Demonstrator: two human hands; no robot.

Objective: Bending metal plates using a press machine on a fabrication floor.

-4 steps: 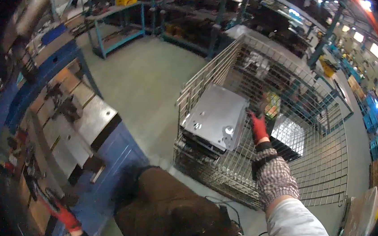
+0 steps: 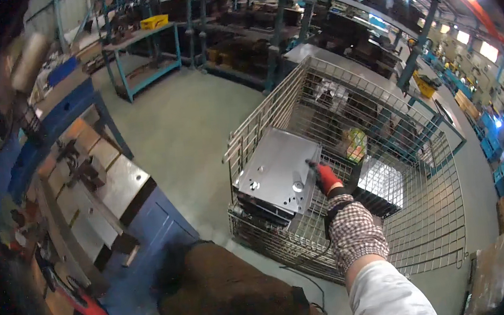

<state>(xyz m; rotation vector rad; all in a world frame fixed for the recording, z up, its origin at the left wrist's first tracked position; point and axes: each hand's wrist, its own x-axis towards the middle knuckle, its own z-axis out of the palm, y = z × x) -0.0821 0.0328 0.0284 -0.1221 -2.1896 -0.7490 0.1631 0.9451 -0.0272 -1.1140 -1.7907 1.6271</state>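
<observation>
Floor (image 2: 164, 117): bare strip between bench and basket, room to move there. Wire basket (image 2: 426, 226): open top, mesh walls all around, space above the contents. Blue machine bench (image 2: 161, 216) on the left, steel blocks on top. Metal sheet (image 2: 279, 161): inside basket, left part, top of a stack; flat, dull grey, roughly rectangular, small cutouts at left, one larger round hole near right front corner, little holes along front edge. Lower sheets dark, count unclear. Right hand (image 2: 327, 179): red glove, dark fingertips, fingers stretched out at sheet's right edge; contact or hold, can't tell. Left hand (image 2: 91, 306): red glove by bench edge, dim near the fisheye rim; finger opening and any held item can't be told.
</observation>
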